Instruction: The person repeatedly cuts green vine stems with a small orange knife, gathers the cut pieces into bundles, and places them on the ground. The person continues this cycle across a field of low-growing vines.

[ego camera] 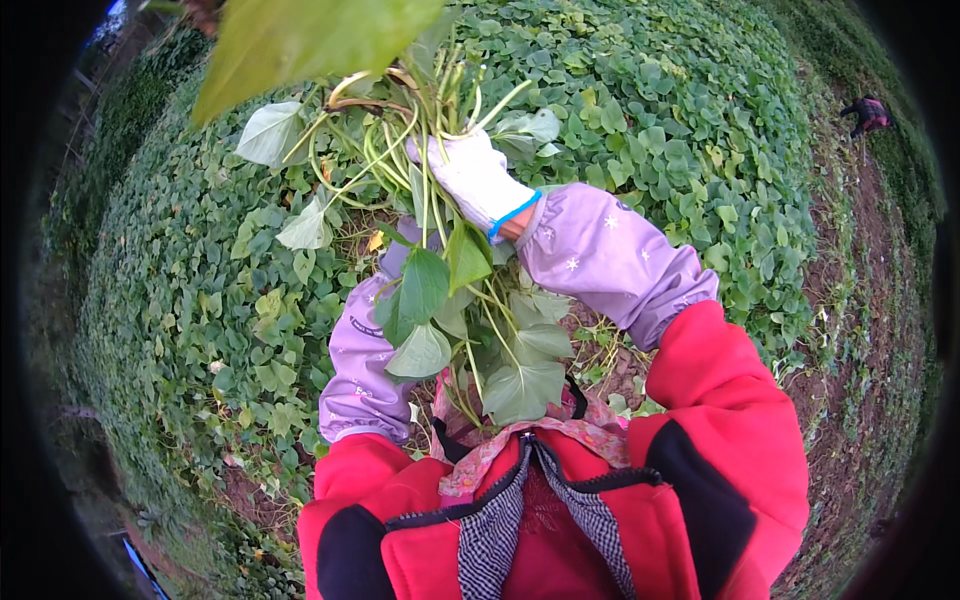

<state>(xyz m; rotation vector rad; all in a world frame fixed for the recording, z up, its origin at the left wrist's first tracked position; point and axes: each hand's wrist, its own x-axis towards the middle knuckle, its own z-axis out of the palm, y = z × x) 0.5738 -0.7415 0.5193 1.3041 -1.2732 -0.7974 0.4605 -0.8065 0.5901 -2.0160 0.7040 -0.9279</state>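
My right hand (469, 171), in a white knit glove with a blue cuff edge, is closed around a bundle of leafy green vines (382, 146) at the upper middle. Cut or broken stem ends stick up above the glove. Long stems and heart-shaped leaves (525, 390) hang down in front of my chest. My left hand is hidden behind the bundle; only its purple sleeve cover (367, 367) shows clearly, reaching up behind the leaves. A large blurred leaf (315, 52) is close to the camera at the top.
Dense low vines (645, 97) cover the ground ahead and to the left. Bare brown soil (862, 285) with scattered stems runs along the right side. Another person (868, 116) in dark and reddish clothing is far off at the upper right. Soil patches show near my body.
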